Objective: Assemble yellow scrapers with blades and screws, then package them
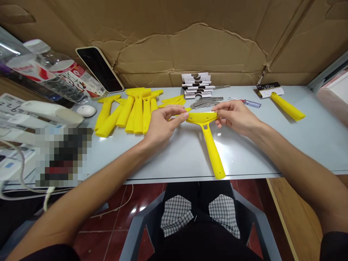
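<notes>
A yellow scraper point(212, 148) points its handle toward me, its wide head between my two hands. My left hand point(164, 125) pinches the left end of the head with thumb and fingers. At the other end, my right hand point(235, 116) grips the right corner of the head. Just beyond it lie several loose metal blades point(206, 103). Several yellow scraper handles point(138, 112) are grouped to the left of my left hand, with small flat yellow pieces point(172, 100) beside them. A screwdriver point(251, 103) with a clear handle rests past my right hand.
White paper blade sleeves point(197, 85) are stacked at the back. A scraper with a black-and-white card cover point(288, 107) lies at the right. Leaning phone point(99, 69), plastic bottles point(76, 78), white mouse point(86, 111) and cables crowd the left. Cardboard point(217, 47) walls the back.
</notes>
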Available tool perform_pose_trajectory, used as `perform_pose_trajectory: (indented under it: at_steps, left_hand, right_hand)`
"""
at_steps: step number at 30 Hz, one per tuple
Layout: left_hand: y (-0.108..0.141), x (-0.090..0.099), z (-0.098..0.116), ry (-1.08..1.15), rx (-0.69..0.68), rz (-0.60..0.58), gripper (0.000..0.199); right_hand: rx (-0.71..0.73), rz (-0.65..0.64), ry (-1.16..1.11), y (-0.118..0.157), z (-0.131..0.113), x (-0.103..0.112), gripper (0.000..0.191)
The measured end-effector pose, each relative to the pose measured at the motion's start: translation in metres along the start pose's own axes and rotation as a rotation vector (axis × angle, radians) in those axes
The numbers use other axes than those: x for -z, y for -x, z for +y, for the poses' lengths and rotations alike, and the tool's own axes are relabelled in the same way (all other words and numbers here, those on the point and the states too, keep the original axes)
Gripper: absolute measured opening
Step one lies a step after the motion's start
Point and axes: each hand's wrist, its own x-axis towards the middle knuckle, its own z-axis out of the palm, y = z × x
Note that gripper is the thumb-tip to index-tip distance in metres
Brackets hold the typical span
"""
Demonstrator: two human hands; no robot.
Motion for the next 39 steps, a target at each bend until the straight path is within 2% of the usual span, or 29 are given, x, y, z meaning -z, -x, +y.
perform_pose_trajectory:
  at_steps: [5, 9, 16, 23, 26, 31, 35, 39]
  left_hand:
    - [0.0028, -0.0047, 0.0033, 0.16, 0.189, -0.105, 0.021]
    - [0.0029, -0.0068, 0.0026, 0.255, 0.282, -0.152, 0.023]
    - [0.0061, -0.0095, 0.0046, 0.204, 0.231, -0.086, 0.029]
    - [0.0081, -0.0077, 0.0082, 0.14, 0.233, -0.07, 0.038]
    - [0.0078, -0.0061, 0.0083, 0.124, 0.238, -0.065, 0.041]
    - [0.0086, -0.0052, 0.0077, 0.141, 0.222, -0.065, 0.045]
    - [0.0079, -0.0061, 0.006, 0.158, 0.265, -0.073, 0.039]
    - [0.002, -0.005, 0.0004, 0.209, 0.425, -0.194, 0.02]
  right_hand:
    - [0.008, -0.02, 0.004, -0.001, 0.0031, 0.0018, 0.016]
    - [0.019, -0.048, -0.012, -0.0012, 0.0046, 0.0036, 0.011]
    - [0.004, -0.095, -0.041, 0.0016, 0.0029, 0.0031, 0.01]
    - [-0.024, -0.118, -0.079, 0.0029, 0.0022, 0.0006, 0.009]
    - [-0.041, -0.117, -0.09, 0.0046, 0.0004, -0.0004, 0.016]
    - [-0.032, -0.115, -0.03, 0.0072, -0.0008, -0.0015, 0.015]
    - [-0.028, -0.084, -0.008, 0.0065, 0.0004, -0.0005, 0.018]
    - [-0.003, -0.068, -0.009, 0.005, 0.001, 0.0026, 0.019]
